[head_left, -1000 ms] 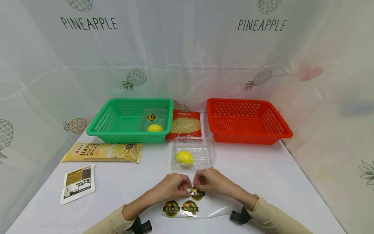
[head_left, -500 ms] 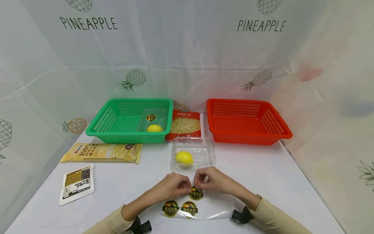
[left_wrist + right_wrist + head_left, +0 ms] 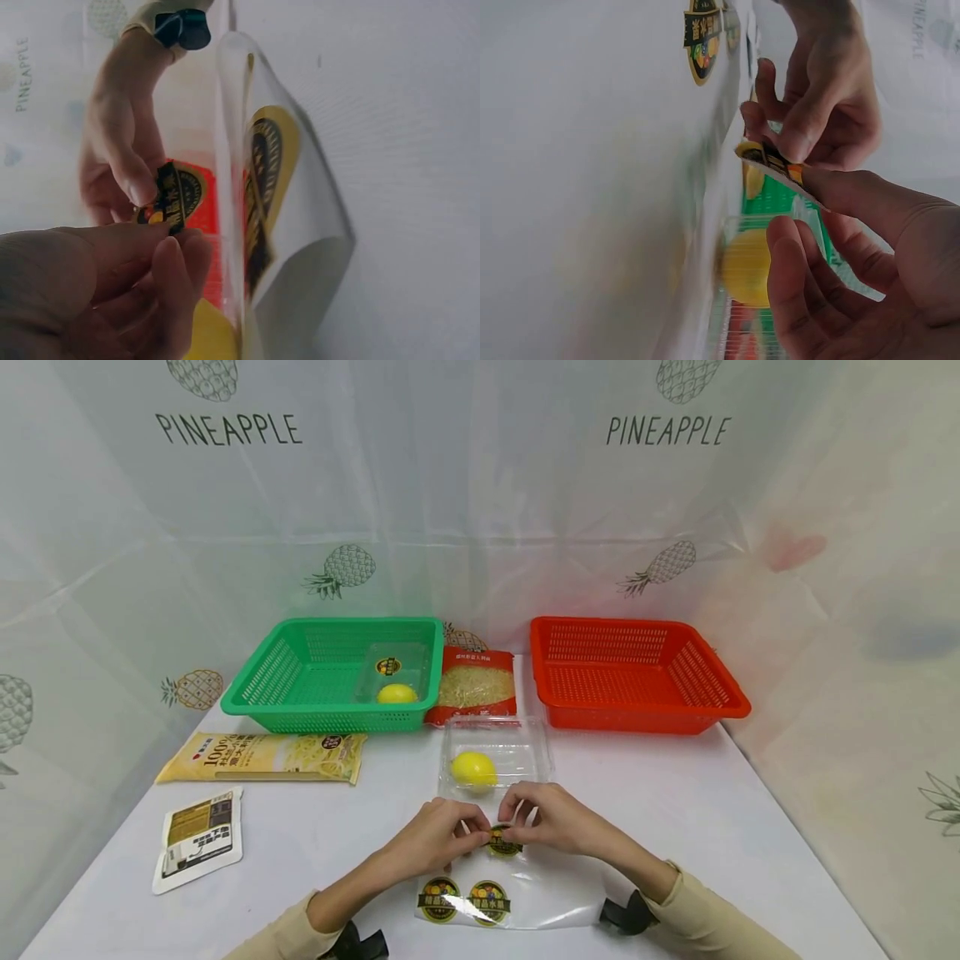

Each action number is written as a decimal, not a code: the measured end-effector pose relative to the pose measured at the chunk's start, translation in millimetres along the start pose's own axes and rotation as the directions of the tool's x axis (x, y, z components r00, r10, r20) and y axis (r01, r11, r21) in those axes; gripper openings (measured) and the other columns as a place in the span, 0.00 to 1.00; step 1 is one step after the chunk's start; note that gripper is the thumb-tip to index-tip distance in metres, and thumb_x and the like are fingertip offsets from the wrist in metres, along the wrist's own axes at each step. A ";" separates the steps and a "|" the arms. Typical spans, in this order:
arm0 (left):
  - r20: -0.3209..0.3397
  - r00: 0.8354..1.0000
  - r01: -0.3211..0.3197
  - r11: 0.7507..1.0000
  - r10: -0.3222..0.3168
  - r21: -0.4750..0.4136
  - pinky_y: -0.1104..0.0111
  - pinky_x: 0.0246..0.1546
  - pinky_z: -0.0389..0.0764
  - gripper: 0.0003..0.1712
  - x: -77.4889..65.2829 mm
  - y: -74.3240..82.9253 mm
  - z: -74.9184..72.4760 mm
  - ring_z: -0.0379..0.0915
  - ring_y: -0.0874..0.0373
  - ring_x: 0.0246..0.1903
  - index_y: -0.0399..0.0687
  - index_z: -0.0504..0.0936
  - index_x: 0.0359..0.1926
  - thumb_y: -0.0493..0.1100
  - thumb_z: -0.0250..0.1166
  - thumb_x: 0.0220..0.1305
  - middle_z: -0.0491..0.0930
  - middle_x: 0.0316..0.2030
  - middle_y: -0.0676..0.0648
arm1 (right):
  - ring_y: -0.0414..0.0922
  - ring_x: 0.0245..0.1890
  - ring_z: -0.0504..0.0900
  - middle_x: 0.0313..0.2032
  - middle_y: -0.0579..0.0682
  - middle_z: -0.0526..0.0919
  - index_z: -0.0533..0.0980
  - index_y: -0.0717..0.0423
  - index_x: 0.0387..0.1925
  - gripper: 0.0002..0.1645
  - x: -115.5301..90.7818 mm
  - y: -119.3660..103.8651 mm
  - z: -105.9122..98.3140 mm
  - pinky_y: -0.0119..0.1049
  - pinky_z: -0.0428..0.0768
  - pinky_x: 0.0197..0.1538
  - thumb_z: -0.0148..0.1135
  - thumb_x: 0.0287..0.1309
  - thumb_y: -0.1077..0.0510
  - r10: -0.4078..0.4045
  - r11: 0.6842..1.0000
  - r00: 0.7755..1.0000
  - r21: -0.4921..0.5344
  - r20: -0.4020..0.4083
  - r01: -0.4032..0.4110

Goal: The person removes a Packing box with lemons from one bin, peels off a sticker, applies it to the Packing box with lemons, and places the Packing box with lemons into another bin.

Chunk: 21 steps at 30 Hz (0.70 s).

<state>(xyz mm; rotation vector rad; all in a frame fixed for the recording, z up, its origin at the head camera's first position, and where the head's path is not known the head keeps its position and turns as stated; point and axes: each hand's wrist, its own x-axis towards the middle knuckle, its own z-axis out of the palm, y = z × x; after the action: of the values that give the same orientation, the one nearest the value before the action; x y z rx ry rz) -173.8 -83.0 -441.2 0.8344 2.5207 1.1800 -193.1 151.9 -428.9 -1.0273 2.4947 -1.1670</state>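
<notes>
Both hands pinch a round black-and-gold fruit sticker [image 3: 505, 842] by its edges, raised off a glossy white sticker sheet [image 3: 555, 893]. My left hand [image 3: 437, 833] has its thumb and finger on the sticker's left side. On the opposite side the right hand [image 3: 557, 820] does the same. Seen from the right wrist, the sticker [image 3: 771, 161] bends slightly, with its pale underside showing. Two more stickers [image 3: 439, 898] stay on the sheet below the hands. Just beyond them sits a clear plastic box [image 3: 521, 764] with a lemon [image 3: 474, 770] in it.
A green basket [image 3: 337, 718] at back left contains another clear box [image 3: 408, 653] with a sticker and a lemon [image 3: 397, 693]. A red basket [image 3: 630, 717] stands back right, a red pasta bag [image 3: 476, 685] between them. Left lie a yellow noodle pack [image 3: 262, 757] and a white pouch [image 3: 198, 839].
The sticker between the hands has come away from the sheet and risen slightly. Both hands have moved a little up and away from the sheet with it.
</notes>
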 end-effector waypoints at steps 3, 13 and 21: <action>-0.032 0.999 -0.028 0.999 0.027 -0.031 0.71 0.12 0.77 0.04 -0.5 1.3 -5.1 0.76 0.60 0.17 0.50 0.86 0.38 0.42 0.65 0.66 0.83 0.24 0.48 | 0.34 0.32 0.81 0.34 0.41 0.82 0.77 0.46 0.37 0.11 -1.5 -2.1 -2.2 0.30 0.83 0.37 0.72 0.55 0.54 -0.014 1.000 0.999 -0.005 -0.033 0.014; -0.106 0.994 -0.054 0.985 0.037 -0.167 0.56 0.16 0.80 0.06 3.0 5.9 -22.5 0.80 0.44 0.25 0.48 0.85 0.42 0.43 0.66 0.65 0.84 0.30 0.38 | 0.35 0.28 0.81 0.31 0.41 0.81 0.72 0.46 0.34 0.15 -0.5 -8.4 -13.9 0.31 0.83 0.34 0.73 0.53 0.59 -0.043 0.998 0.988 0.033 -0.145 0.049; -0.167 0.986 -0.045 0.984 0.016 -0.172 0.53 0.19 0.81 0.08 12.5 8.2 -33.0 0.79 0.51 0.25 0.49 0.84 0.42 0.46 0.67 0.64 0.84 0.31 0.42 | 0.37 0.30 0.83 0.32 0.47 0.85 0.76 0.50 0.34 0.10 5.7 -10.9 -23.5 0.32 0.83 0.31 0.72 0.54 0.59 -0.034 0.997 0.980 0.062 -0.198 0.047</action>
<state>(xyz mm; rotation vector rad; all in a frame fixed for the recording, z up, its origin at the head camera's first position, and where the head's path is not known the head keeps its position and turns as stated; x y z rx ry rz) -195.0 -92.1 -413.2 0.7625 2.4910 1.5139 -202.3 157.3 -404.6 -0.9944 2.5720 -1.4183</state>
